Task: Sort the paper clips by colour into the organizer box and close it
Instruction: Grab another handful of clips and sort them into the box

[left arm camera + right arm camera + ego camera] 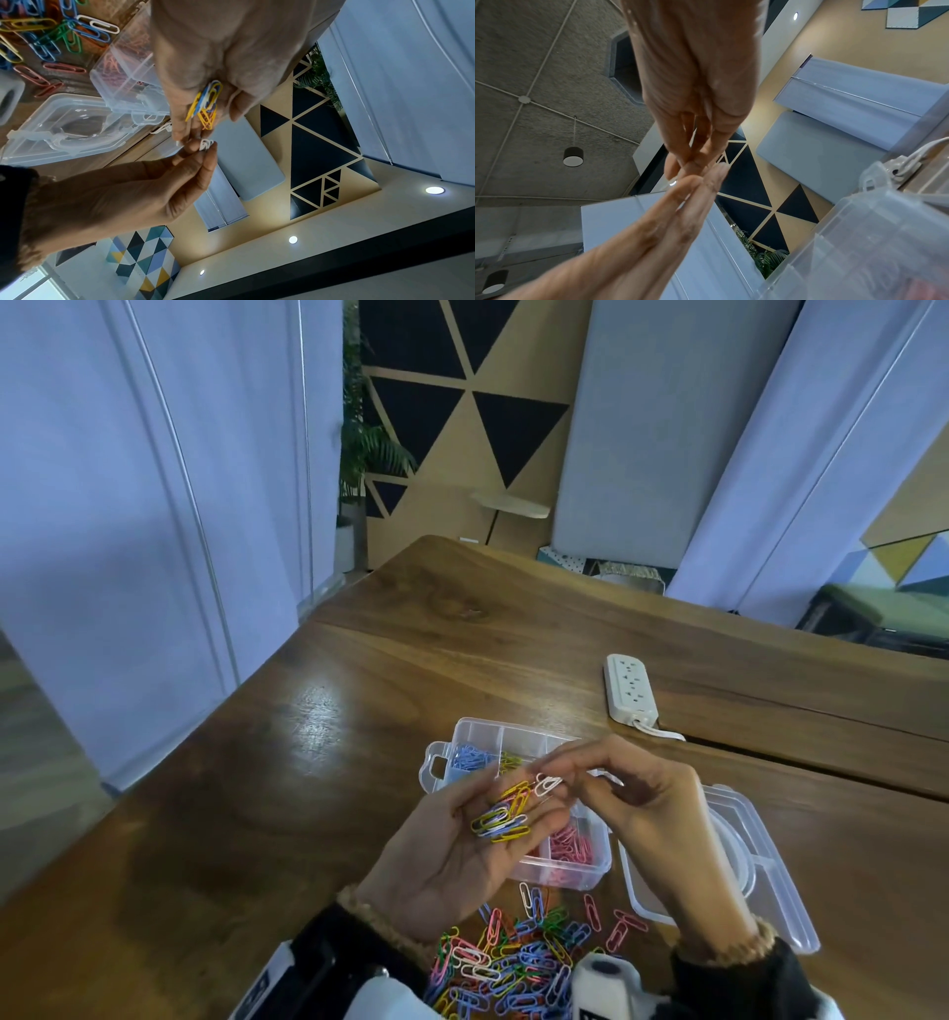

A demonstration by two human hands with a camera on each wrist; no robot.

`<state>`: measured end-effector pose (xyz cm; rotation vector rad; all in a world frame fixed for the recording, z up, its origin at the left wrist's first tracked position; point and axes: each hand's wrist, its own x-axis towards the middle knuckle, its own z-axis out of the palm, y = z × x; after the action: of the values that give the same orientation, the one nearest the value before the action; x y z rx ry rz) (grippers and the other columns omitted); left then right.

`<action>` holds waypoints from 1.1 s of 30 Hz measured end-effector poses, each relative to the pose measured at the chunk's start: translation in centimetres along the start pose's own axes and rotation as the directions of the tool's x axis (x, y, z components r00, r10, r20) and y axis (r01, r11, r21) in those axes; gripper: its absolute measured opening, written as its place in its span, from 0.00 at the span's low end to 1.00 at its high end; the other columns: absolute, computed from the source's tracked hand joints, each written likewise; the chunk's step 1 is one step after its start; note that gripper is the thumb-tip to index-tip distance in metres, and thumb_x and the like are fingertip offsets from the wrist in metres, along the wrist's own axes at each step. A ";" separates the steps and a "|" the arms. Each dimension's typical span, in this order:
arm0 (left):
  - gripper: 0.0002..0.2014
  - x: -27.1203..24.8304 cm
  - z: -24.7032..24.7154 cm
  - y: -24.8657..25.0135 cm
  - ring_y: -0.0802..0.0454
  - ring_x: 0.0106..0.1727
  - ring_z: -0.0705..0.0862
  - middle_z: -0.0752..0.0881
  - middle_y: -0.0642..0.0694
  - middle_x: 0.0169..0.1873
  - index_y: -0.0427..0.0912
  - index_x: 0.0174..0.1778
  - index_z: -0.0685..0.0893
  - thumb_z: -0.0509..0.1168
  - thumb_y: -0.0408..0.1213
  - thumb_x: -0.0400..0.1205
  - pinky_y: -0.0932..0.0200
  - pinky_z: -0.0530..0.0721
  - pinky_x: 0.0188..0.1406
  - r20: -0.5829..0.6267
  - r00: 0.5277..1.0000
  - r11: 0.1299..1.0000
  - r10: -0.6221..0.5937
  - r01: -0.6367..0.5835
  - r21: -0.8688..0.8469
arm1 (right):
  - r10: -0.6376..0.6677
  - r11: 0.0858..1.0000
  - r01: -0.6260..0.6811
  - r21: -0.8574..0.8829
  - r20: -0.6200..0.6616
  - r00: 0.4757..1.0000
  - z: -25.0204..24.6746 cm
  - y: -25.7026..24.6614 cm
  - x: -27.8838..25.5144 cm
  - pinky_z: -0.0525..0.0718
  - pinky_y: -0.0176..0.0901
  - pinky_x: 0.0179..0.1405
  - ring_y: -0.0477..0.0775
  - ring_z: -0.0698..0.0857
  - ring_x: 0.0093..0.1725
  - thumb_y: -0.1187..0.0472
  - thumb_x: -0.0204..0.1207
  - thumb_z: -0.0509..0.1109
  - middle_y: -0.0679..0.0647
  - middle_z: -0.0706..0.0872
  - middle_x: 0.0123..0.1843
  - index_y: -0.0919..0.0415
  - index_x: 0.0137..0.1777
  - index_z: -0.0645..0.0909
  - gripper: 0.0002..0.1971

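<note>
1. Organizer box (518, 737) of clear plastic stands open on the wooden table (318, 762); it serves as the landmark below.
2. Inside the box, blue clips (470, 757) fill the far-left compartment, yellow clips (510, 759) lie in the compartment just right of them, and pink clips (570, 845) sit in the near-right compartment.
3. Left hand (477, 839) is held palm-up over the near-left part of the box, fingers gently cupped round a small bunch of clips (503, 814) in yellow, white and blue.
4. Right hand (637, 793) hovers above the middle of the box, thumb and forefinger pinching a white clip (547, 784) at the left hand's fingertips; its other fingers are loosely curled.
5. Loose pile of mixed clips (518, 963) lies on the table just in front of the box, on the side nearest the person.
6. Clear lid (744, 865) rests flat on the table just to the right of the box, detached from it.
7. White power strip (630, 689) lies beyond the box, to its far right, near a seam in the table.
</note>
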<state>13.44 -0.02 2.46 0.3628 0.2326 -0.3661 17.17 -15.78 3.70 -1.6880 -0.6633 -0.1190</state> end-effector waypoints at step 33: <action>0.41 -0.6 0.3 0.1 0.34 0.55 0.87 0.83 0.19 0.55 0.13 0.52 0.82 0.46 0.56 0.86 0.42 0.81 0.56 0.044 0.998 0.993 -0.044 0.039 0.113 | 0.113 0.991 -0.100 -0.092 0.147 0.983 1.8 -0.3 -0.4 0.87 0.58 0.45 0.54 0.88 0.38 0.71 0.67 0.76 0.53 0.90 0.42 0.57 0.40 0.87 0.08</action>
<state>12.93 0.13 2.90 0.4604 0.1750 -0.4291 16.15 -14.23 3.36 -1.8235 -0.6872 0.0596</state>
